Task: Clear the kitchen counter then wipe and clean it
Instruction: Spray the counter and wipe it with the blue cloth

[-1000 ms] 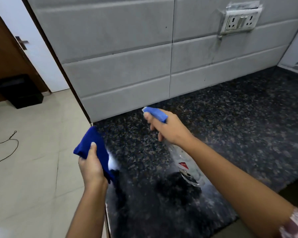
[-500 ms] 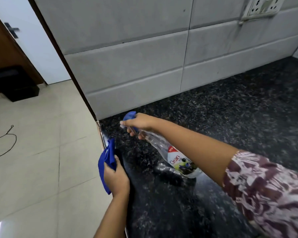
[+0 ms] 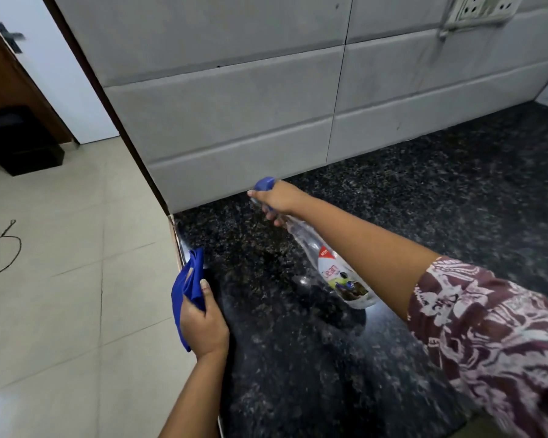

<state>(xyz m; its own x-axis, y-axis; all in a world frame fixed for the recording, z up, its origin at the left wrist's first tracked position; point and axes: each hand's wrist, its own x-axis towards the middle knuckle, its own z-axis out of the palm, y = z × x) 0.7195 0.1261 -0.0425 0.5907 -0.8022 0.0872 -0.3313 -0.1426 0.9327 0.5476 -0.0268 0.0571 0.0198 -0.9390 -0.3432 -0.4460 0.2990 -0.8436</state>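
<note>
Two grips — right hand [image 3: 279,199] curled round clear spray bottle [image 3: 332,267], left hand [image 3: 204,324] clutching blue cloth [image 3: 184,286].

One spray bottle [image 3: 329,267]. One blue cloth [image 3: 187,286]. Two hands: the left hand [image 3: 203,324] and the right hand [image 3: 279,197]. One speckled tabletop [image 3: 424,200]. One socket plate [image 3: 481,7], cut by the frame's edge. On the floor, one thin cord [image 3: 10,245] and what seems to be one black bin [image 3: 23,147].
</note>
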